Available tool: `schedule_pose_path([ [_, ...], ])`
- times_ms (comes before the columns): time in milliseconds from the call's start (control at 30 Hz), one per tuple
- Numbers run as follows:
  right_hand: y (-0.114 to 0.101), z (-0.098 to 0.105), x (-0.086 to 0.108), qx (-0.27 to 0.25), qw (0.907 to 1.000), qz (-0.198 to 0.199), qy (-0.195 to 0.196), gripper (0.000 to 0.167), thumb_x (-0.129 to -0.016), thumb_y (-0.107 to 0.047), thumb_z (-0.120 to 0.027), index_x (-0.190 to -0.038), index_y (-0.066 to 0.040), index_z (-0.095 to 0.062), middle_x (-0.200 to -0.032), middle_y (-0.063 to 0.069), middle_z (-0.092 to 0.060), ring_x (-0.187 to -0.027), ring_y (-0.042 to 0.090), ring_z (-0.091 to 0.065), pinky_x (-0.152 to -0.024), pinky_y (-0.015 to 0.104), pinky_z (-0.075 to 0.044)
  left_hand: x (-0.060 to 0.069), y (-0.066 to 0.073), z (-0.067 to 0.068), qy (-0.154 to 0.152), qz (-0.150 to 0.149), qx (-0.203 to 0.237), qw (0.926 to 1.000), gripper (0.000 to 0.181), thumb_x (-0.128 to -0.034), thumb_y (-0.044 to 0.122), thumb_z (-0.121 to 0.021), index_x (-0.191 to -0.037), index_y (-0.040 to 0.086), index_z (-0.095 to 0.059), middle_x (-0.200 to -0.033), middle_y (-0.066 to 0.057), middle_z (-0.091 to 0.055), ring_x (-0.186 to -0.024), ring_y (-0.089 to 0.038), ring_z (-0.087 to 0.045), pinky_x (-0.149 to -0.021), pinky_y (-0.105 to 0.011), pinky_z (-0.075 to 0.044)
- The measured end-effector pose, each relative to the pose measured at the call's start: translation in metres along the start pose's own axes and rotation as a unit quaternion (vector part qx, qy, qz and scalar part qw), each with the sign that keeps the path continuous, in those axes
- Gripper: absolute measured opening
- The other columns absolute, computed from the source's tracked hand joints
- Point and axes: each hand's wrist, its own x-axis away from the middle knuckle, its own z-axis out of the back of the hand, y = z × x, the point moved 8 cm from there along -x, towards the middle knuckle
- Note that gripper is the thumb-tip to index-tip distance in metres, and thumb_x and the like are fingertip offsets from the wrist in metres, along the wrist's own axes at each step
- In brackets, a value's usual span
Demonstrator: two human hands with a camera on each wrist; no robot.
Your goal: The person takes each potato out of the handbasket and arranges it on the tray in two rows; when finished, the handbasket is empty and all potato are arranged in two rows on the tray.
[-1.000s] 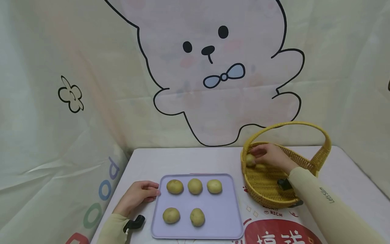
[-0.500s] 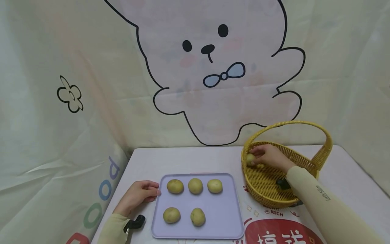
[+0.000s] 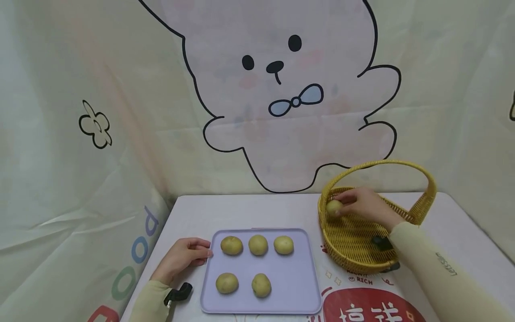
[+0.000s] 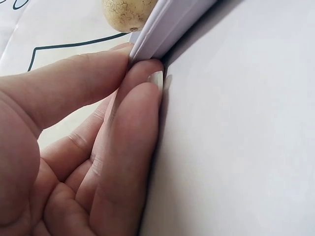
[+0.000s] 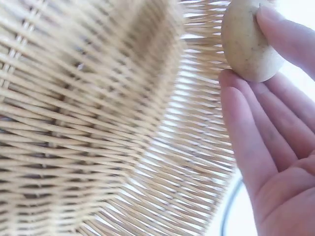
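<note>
My right hand point(image 3: 364, 206) is inside the yellow wicker basket point(image 3: 354, 243), at its left side. It pinches a potato point(image 5: 248, 42) between thumb and fingertips, close to the woven wall in the right wrist view. My left hand point(image 3: 182, 259) holds the left edge of the lilac tray point(image 3: 289, 286). In the left wrist view the thumb lies on the tray rim point(image 4: 150, 42) and the fingers reach under it. Several potatoes lie apart on the tray: three in the back row, among them a middle potato point(image 3: 258, 245), and two in front, one being the left potato point(image 3: 227, 283).
The basket's tall arched handle point(image 3: 386, 162) rises over my right hand. A white cloth with a red printed patch point(image 3: 370, 304) covers the table. Behind it hangs a curtain point(image 3: 273, 134) with a cartoon animal. A black camera mount point(image 3: 179, 293) sits at my left wrist.
My right hand and the potato have moved slightly up and to the right from the basket's left wall. The left hand and the potatoes on the tray stay in place.
</note>
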Motion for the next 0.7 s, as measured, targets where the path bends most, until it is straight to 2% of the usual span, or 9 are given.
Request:
schedule_pose_path([
  [200, -0.013, 0.014, 0.032, 0.006, 0.9997, -0.014, 0.02, 0.055, -0.09, -0.046, -0.087, -0.13, -0.01, -0.077, -0.122, 0.008, -0.08, -0.116, 0.029, -0.072, -0.101, 0.055, -0.059, -0.001, 0.0, -0.001, 0.008, -0.004, -0.005, 0.9999, 0.04, -0.0908, 0.02, -0.087, -0.122, -0.003, -0.075, -0.101, -0.004, -0.079, -0.087, -0.01, -0.072, -0.076, -0.023, -0.062],
  [367, -0.028, 0.013, 0.064, 0.007, 0.999, -0.031, 0.032, 0.06, -0.087, -0.051, -0.089, -0.13, -0.011, -0.077, -0.116, 0.004, -0.081, -0.108, 0.023, -0.073, -0.094, 0.049, -0.062, 0.0, -0.001, 0.001, 0.008, 0.0, -0.01, 0.9999, 0.039, -0.0909, 0.021, -0.088, -0.122, -0.001, -0.076, -0.101, -0.003, -0.079, -0.089, -0.011, -0.071, -0.076, -0.023, -0.062],
  [567, -0.052, -0.002, 0.09, -0.042, 0.9983, -0.022, 0.033, 0.056, -0.085, -0.045, -0.092, -0.127, -0.01, -0.079, -0.112, 0.002, -0.082, -0.101, 0.018, -0.078, -0.082, 0.028, -0.062, 0.002, -0.002, 0.002, 0.008, 0.002, -0.008, 0.9999, 0.041, -0.0902, 0.021, -0.088, -0.122, -0.001, -0.076, -0.102, -0.004, -0.079, -0.089, -0.011, -0.071, -0.076, -0.023, -0.062],
  [700, -0.066, -0.021, 0.097, -0.092, 0.9952, -0.013, 0.029, 0.051, -0.085, -0.041, -0.093, -0.126, -0.012, -0.079, -0.112, 0.002, -0.083, -0.1, 0.014, -0.078, -0.081, 0.021, -0.062, 0.002, -0.002, 0.001, 0.008, 0.001, -0.002, 1.0, 0.041, -0.0903, 0.021, -0.088, -0.122, -0.001, -0.076, -0.102, -0.004, -0.079, -0.09, -0.012, -0.071, -0.077, -0.023, -0.063],
])
